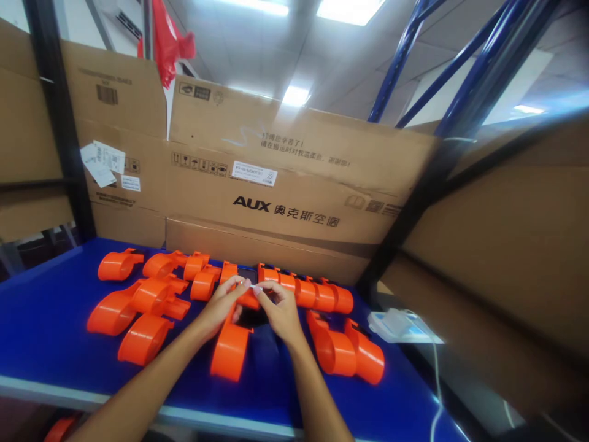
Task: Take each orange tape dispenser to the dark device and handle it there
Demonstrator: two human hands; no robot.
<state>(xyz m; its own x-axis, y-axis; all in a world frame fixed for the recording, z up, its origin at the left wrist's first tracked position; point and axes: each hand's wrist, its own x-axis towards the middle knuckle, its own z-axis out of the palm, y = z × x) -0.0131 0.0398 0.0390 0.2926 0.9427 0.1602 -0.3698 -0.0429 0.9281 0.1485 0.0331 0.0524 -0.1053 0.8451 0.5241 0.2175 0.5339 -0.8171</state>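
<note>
My left hand (pixel 225 304) and my right hand (pixel 278 310) meet over the middle of a blue table (pixel 41 331). Their fingertips pinch a small pale piece (pixel 253 285) between them, just above an orange plastic part (pixel 248 299). A larger orange whistle-shaped part (pixel 230 350) lies under my hands, pointing toward me. A dark object (pixel 251 316) sits beneath the hands, mostly hidden.
Several orange plastic parts lie to the left (pixel 138 304), in a row behind (pixel 317 294) and to the right (pixel 350 351). Large cardboard boxes (pixel 285 184) wall the back and right. A white device with a cable (pixel 398 324) sits at the table's right edge. Blue rack beams (pixel 478 61) rise behind.
</note>
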